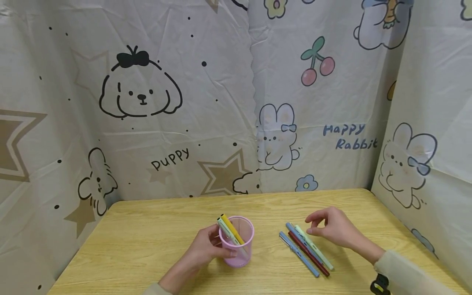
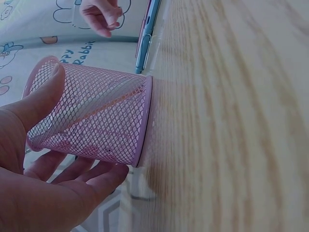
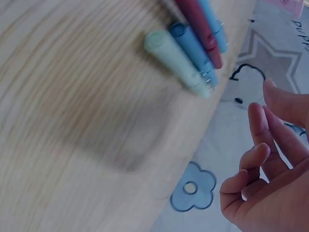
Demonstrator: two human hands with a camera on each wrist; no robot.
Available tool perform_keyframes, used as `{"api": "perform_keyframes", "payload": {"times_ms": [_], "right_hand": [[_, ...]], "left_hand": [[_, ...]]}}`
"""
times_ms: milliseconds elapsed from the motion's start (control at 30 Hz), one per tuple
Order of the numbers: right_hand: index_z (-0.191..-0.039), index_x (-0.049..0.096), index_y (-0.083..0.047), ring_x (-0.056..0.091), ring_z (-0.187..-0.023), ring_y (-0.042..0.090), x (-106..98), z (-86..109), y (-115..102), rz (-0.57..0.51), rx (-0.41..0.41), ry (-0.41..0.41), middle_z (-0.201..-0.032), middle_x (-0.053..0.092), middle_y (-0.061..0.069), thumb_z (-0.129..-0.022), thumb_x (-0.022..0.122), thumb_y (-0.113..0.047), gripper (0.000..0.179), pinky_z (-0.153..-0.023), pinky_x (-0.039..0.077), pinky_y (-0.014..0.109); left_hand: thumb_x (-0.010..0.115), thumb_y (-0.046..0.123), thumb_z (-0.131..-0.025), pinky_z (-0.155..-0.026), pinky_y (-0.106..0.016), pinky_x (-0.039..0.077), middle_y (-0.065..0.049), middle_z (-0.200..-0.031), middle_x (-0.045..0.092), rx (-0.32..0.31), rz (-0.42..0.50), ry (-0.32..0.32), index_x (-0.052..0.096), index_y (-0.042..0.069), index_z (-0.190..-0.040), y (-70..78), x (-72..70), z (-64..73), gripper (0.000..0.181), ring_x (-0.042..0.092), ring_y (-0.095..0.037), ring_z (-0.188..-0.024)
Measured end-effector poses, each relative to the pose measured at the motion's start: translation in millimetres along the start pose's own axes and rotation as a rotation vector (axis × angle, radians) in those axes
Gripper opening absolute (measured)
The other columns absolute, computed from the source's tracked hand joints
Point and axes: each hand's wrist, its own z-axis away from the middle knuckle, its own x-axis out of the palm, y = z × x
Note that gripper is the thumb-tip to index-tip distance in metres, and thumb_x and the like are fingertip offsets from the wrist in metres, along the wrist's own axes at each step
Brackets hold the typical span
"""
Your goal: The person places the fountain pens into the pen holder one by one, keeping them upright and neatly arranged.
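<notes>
My left hand (image 1: pixel 203 247) grips a pink mesh pen cup (image 1: pixel 240 260) standing on the table, thumb on the near side and fingers round the far side. Inside the cup lean a yellow pen (image 1: pixel 232 229) and a pale green one (image 1: pixel 228 232), tops poking past the rim. My right hand (image 1: pixel 334 228) hangs over the table with loosely bent fingers and nothing in them. Just left of it lie a light green pen (image 1: pixel 316 250), a dark red pen (image 1: pixel 309 255) and blue pens (image 1: pixel 299 255), side by side. The right wrist view shows their ends close up, with the light green pen (image 3: pixel 176 63) nearest the hand.
The wooden table (image 1: pixel 166 221) ends at a back edge against a printed cloth (image 1: pixel 221 102) with puppy and rabbit drawings. More cloth hangs at the left and right sides. A dark band (image 1: pixel 380 283) is on the right wrist.
</notes>
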Motion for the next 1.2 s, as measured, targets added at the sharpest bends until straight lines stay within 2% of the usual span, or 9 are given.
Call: {"api": "perform_keyframes", "payload": {"times_ms": [200, 400, 800, 1200], "right_hand": [[-0.107, 0.079, -0.001, 0.051, -0.067, 0.014, -2, 2.2, 16, -0.017, -0.030, -0.098, -0.078, 0.069, -0.008, -0.083, 0.089, -0.011, 0.028, -0.057, 0.039, 0.026], [-0.108, 0.079, 0.000, 0.054, -0.071, 0.016, -2, 3.8, 26, -0.039, -0.011, -0.176, -0.079, 0.069, -0.006, -0.082, 0.090, -0.012, 0.031, -0.059, 0.041, 0.026], [-0.106, 0.079, 0.001, 0.058, -0.072, 0.010, 4, 9.3, 43, -0.123, -0.057, -0.233, -0.080, 0.070, -0.004, -0.080, 0.092, -0.015, 0.033, -0.059, 0.047, 0.024], [-0.102, 0.081, -0.003, 0.058, -0.071, 0.008, 6, 11.9, 47, -0.111, -0.088, -0.238, -0.077, 0.068, -0.007, -0.081, 0.091, -0.016, 0.027, -0.061, 0.046, 0.023]], "left_hand": [[0.090, -0.007, -0.075, -0.103, -0.039, 0.055, -0.014, -0.128, 0.069, -0.007, 0.009, -0.006, 0.059, -0.006, -0.141, -0.6, -1.4, 0.5, 0.074, 0.065, -0.032, -0.120], [0.090, -0.006, -0.075, -0.102, -0.039, 0.056, -0.013, -0.128, 0.069, -0.010, 0.001, -0.008, 0.058, -0.006, -0.142, -1.1, -1.7, 1.0, 0.074, 0.065, -0.031, -0.120], [0.091, -0.005, -0.076, -0.104, -0.040, 0.055, -0.012, -0.128, 0.069, -0.016, 0.008, -0.008, 0.060, -0.004, -0.141, 0.0, -1.9, 2.5, 0.072, 0.064, -0.031, -0.122], [0.090, -0.006, -0.075, -0.101, -0.039, 0.056, -0.014, -0.128, 0.069, -0.003, 0.010, -0.008, 0.060, -0.007, -0.139, -1.8, -0.6, 0.5, 0.071, 0.065, -0.032, -0.121]]}}
